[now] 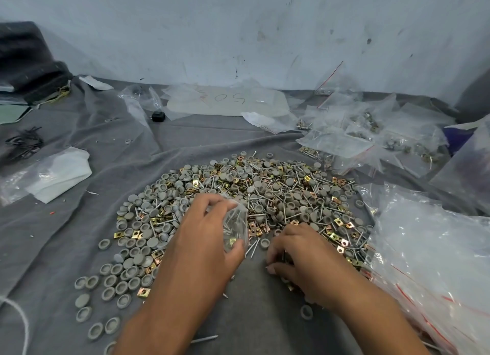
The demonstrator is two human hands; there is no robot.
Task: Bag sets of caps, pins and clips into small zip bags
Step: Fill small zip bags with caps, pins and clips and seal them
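The small clear plastic zip bag (pixel 234 227) sits in your left hand (pixel 204 238), fingers curled over its top and thumb under its lower edge. Its long axis runs roughly upright in the picture, tilted slightly, the mouth apparently toward the far pile. Steel pins and at least one brass clip show through the film.

Your right hand (pixel 297 254) lies just beside the bag, on its right and a little nearer to you. Its fingers are curled down onto the grey cloth-covered counter (pixel 79 222), gathering small parts at the near edge of the heap; exactly what they pinch cannot be told. This hand is the nearer one to the loose stock.

The heap of grey round plastic caps (pixel 148 222), steel pins (pixel 254 248) and brass square clips (pixel 342 223) spreads around both hands and beyond them.

Judgement: the coming move is a short transfer leftward and slightly away, from right hand to bag mouth.

Filled bags (pixel 371 142) lie far right; empty red-striped zip bags (pixel 429 262) lie near right.
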